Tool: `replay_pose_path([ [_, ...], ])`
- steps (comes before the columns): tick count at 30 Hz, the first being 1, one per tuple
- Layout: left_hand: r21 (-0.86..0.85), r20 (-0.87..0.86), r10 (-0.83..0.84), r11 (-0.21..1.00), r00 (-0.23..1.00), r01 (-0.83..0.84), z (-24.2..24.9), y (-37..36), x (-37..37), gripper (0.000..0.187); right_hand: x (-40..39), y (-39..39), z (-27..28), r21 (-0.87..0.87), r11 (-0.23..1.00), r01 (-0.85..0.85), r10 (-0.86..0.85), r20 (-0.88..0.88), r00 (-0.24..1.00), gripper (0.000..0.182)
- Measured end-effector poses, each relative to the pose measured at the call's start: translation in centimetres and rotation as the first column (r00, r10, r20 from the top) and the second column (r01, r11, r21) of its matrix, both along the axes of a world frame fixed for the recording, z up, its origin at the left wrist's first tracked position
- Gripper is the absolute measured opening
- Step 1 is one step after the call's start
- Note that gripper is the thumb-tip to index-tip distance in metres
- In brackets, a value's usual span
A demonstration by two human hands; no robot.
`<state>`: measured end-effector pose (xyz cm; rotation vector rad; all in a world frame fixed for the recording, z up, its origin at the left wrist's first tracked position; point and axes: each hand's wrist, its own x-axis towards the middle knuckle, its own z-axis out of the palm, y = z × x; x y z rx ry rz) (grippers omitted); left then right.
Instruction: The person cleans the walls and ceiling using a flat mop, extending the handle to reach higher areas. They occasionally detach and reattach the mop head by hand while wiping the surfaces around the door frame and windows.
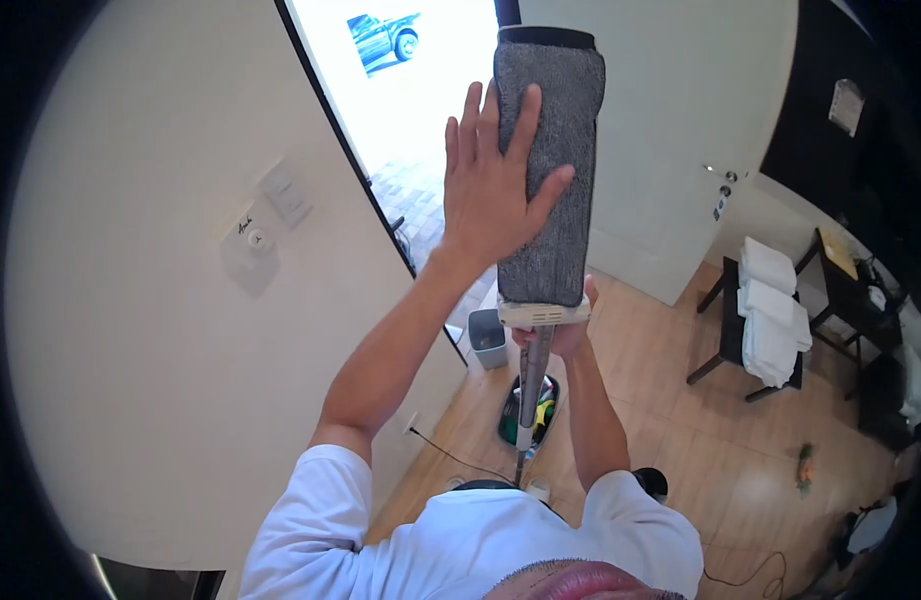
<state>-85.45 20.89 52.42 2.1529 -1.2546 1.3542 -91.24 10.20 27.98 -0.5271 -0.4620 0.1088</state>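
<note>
A light switch (pixel 283 192) sits on the wall at upper left. At top centre, the left hand (pixel 492 180) lies open, fingers spread, flat on the grey mop pad (pixel 550 160). Below it, the right hand (pixel 563 335) grips the mop handle (pixel 529 390). Folded towels (pixel 770 315) rest on a bench at right.

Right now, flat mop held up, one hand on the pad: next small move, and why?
Probably slide the left hand down the grey mop pad, pressing it flat onto the mop head. The palm lies open on the pad's upper half with fingers spread, while the right hand grips just under the white base edge, steadying the handle. The lower half looks not yet pressed.
</note>
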Motion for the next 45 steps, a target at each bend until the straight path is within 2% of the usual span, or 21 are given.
replay_pose_path([
  [2, -0.021, 0.002, -0.013, 1.000, 1.000, 0.013, 0.4, 0.6, 0.9, 0.092, 0.9, 0.2, -0.6, -0.017, 0.999, -0.044, 0.044, 0.041, 0.998, 0.117],
  [4, -0.299, -0.413, -0.292, 0.938, 0.863, 0.174, 0.3, 1.2, 1.7, 0.114, 2.0, 0.5, -1.0, -0.191, 0.961, 0.202, -0.183, 0.114, 0.977, 0.114],
  [5, -0.296, -0.422, -0.282, 0.941, 0.862, 0.162, -0.7, 1.7, 1.7, 0.114, 2.7, 0.9, -1.3, -0.189, 0.963, 0.191, -0.174, 0.104, 0.979, 0.114],
  [7, -0.198, -0.629, -0.188, 0.977, 0.754, 0.078, -3.6, 2.7, 0.8, 0.136, 3.5, 1.8, -1.9, -0.376, 0.843, 0.386, -0.417, -0.001, 0.909, 0.109],
  [10, -0.262, -0.571, -0.213, 0.963, 0.793, 0.070, -4.9, 3.9, 1.5, 0.145, 4.6, 3.2, -1.2, -0.359, 0.795, 0.489, -0.500, 0.068, 0.863, 0.107],
  [16, -0.321, -0.639, -0.301, 0.941, 0.708, 0.111, -3.2, 6.8, 3.9, 0.125, 4.8, 4.6, 0.5, -0.357, 0.796, 0.489, -0.451, 0.189, 0.872, 0.123],
  [18, -0.402, -0.758, -0.492, 0.869, 0.428, 0.287, -0.9, 8.8, 4.1, 0.113, 4.3, 4.8, 1.7, -0.423, 0.740, 0.523, -0.445, 0.275, 0.852, 0.127],
  [20, -0.321, -0.789, -0.434, 0.895, 0.435, 0.310, 1.0, 11.1, 4.6, 0.101, 3.9, 4.8, 2.1, -0.453, 0.701, 0.550, -0.455, 0.310, 0.835, 0.130],
  [22, -0.035, -0.940, -0.183, 0.891, 0.288, 0.452, 3.4, 13.5, 5.5, 0.096, 3.6, 5.1, 0.4, -0.507, 0.650, 0.566, -0.428, 0.371, 0.824, 0.133],
  [23, -0.107, -0.985, -0.157, 0.888, 0.077, 0.447, 2.9, 15.6, 7.7, 0.086, 3.7, 5.5, -0.3, -0.515, 0.665, 0.541, -0.434, 0.323, 0.841, 0.139],
  [24, -0.106, -0.984, -0.158, 0.893, 0.085, 0.438, 3.8, 16.5, 7.1, 0.086, 3.6, 6.0, -0.3, -0.513, 0.670, 0.536, -0.424, 0.329, 0.844, 0.139],
  [26, -0.339, -0.849, -0.087, 0.846, -0.520, 0.411, 6.0, 17.6, 5.3, 0.082, 3.3, 7.1, -0.3, -0.544, 0.627, 0.557, -0.427, 0.358, 0.830, 0.138],
  [28, -0.233, -0.895, -0.034, 0.886, -0.445, 0.402, 6.7, 18.4, 5.4, 0.084, 2.9, 7.6, 0.5, -0.548, 0.638, 0.540, -0.390, 0.375, 0.841, 0.138],
  [30, -0.181, -0.912, -0.001, 0.898, -0.410, 0.401, 7.1, 19.4, 5.6, 0.086, 2.8, 8.0, 1.0, -0.624, 0.518, 0.585, -0.412, 0.417, 0.810, 0.137],
  [34, -0.321, -0.848, -0.104, 0.881, -0.520, 0.347, 5.5, 19.9, 4.3, 0.085, 2.0, 8.1, 1.5, -0.606, 0.609, 0.512, -0.363, 0.361, 0.859, 0.134],
  [36, -0.388, -0.826, -0.183, 0.870, -0.533, 0.303, 3.8, 20.8, 3.8, 0.086, 1.1, 8.1, 1.2, -0.571, 0.735, 0.365, -0.243, 0.282, 0.928, 0.128],
  [39, -0.422, -0.795, -0.173, 0.847, -0.582, 0.325, 0.8, 21.1, 2.2, 0.087, -1.3, 7.2, 0.5, -0.591, 0.734, 0.335, -0.205, 0.278, 0.938, 0.112],
  [41, -0.446, -0.777, -0.185, 0.837, -0.602, 0.318, -1.0, 20.1, 0.5, 0.087, -3.1, 6.5, -0.1, -0.616, 0.716, 0.328, -0.249, 0.214, 0.945, 0.104],
  [43, -0.470, -0.746, -0.185, 0.827, -0.640, 0.309, -2.7, 18.7, -0.8, 0.086, -4.9, 5.5, -1.0, -0.596, 0.616, 0.515, -0.471, 0.245, 0.847, 0.074],
  [44, -0.494, -0.732, -0.190, 0.810, -0.654, 0.317, -3.4, 17.8, -1.3, 0.085, -6.1, 5.1, -1.0, -0.607, 0.611, 0.509, -0.500, 0.202, 0.842, 0.074],
  [45, -0.517, -0.722, -0.198, 0.790, -0.663, 0.328, -4.0, 16.9, -2.0, 0.084, -7.4, 5.0, 0.4, -0.572, 0.430, 0.699, -0.704, 0.272, 0.656, 0.060],
])
